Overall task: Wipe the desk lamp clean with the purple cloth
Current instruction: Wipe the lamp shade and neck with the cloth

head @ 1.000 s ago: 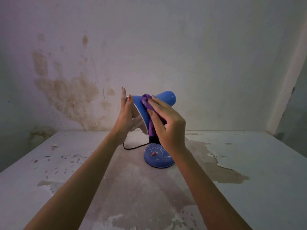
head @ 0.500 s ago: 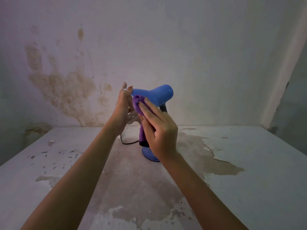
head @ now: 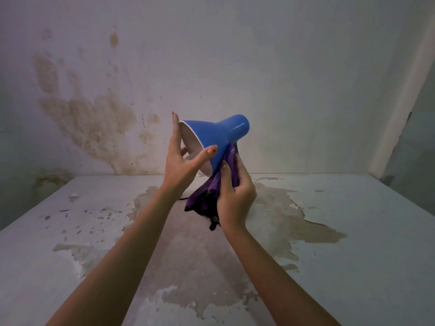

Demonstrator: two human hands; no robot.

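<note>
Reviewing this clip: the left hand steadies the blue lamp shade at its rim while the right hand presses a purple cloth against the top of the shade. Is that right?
Not quite. In the head view the right hand presses the purple cloth against the underside of the blue lamp shade, near its neck, not the top. The left hand does steady the rim.
</note>
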